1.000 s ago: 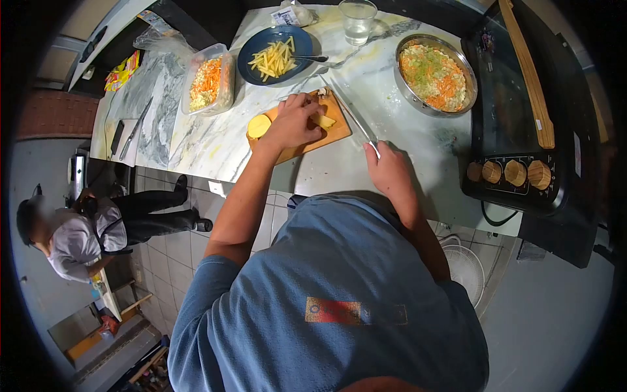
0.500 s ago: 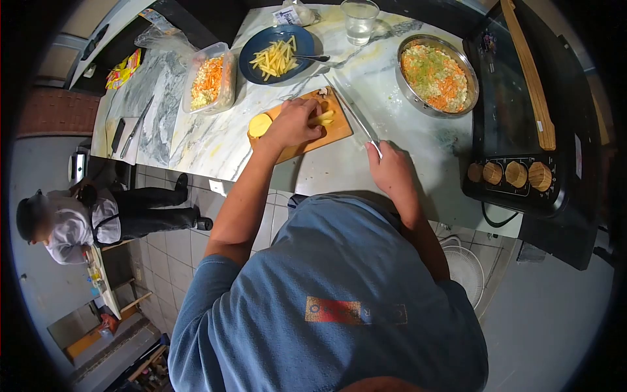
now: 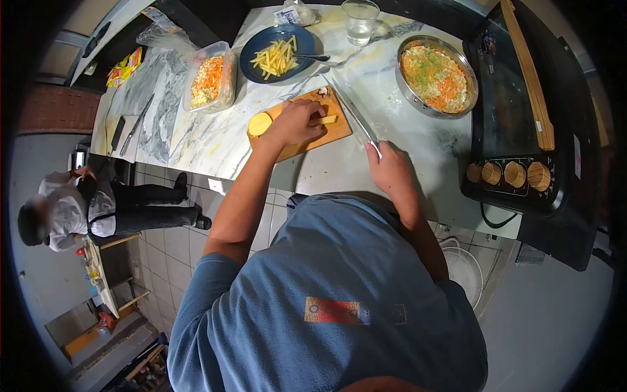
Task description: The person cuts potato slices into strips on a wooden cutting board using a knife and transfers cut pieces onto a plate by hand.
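My left hand [image 3: 299, 123] presses down on the wooden cutting board [image 3: 338, 134], its fingers curled over potato sticks [image 3: 324, 120] whose ends stick out to the right. How many lie beneath the fingers is hidden. A cut yellow potato piece [image 3: 259, 124] rests at the board's left end, beside my wrist. In my right hand [image 3: 392, 171] is a knife [image 3: 356, 116], gripped by the handle. Its blade points away from me along the board's right edge, apart from the potato. A small dark-and-white scrap [image 3: 322, 92] lies at the board's far corner.
Beyond the board stand a blue plate [image 3: 245, 65] of potato sticks and a plastic container [image 3: 228, 91] of shredded vegetables. A metal bowl [image 3: 474, 88] of grated vegetables is at right, near an oven [image 3: 516, 157]. A plastic cup [image 3: 360, 23] stands behind. Another person [image 3: 72, 202] stands at far left.
Under my left fingers, the potato sticks have gone from spread apart to lined up close together. My right hand and the knife have barely moved. The other person has straightened, hands now nearer the chest.
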Demonstrator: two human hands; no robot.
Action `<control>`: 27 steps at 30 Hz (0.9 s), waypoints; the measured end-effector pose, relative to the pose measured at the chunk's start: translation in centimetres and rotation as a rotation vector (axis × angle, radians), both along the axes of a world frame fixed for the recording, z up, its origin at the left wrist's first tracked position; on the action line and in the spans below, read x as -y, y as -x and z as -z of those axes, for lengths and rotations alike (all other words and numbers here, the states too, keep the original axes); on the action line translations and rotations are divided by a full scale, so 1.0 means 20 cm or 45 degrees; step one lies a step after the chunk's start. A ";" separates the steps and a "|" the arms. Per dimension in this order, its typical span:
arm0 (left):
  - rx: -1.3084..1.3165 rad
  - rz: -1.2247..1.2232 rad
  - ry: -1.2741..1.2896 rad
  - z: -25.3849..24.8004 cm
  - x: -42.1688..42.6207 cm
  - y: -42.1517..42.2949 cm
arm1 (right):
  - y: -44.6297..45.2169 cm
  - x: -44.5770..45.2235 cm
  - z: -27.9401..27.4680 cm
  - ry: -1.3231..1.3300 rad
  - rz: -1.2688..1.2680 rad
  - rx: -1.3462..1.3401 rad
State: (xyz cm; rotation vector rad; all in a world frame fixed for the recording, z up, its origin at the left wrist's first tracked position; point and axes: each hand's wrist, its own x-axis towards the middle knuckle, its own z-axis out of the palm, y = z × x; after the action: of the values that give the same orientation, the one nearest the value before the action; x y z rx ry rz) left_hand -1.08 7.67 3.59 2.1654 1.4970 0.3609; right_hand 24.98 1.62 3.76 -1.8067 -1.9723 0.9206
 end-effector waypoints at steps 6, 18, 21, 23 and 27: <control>-0.154 0.021 0.065 0.00 -0.01 -0.01 | -0.01 -0.01 0.02 0.026 0.050 0.032; -0.026 -0.117 0.041 -0.07 0.07 -0.05 | -0.01 -0.01 -0.01 0.062 0.063 -0.020; 0.102 -0.133 0.018 -0.01 0.08 -0.02 | -0.01 0.00 0.02 0.014 0.050 0.006; 0.142 -0.156 0.025 0.02 0.08 0.00 | -0.01 0.00 0.02 0.013 0.058 -0.008; 0.066 -0.210 -0.014 0.04 0.09 0.01 | -0.02 0.00 0.00 0.016 0.059 -0.015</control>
State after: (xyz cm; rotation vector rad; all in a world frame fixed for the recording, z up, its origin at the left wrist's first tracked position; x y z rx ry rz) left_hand -1.26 5.91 2.87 2.0307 1.6526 0.4782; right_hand 25.38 1.59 3.76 -1.8415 -1.9130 0.9295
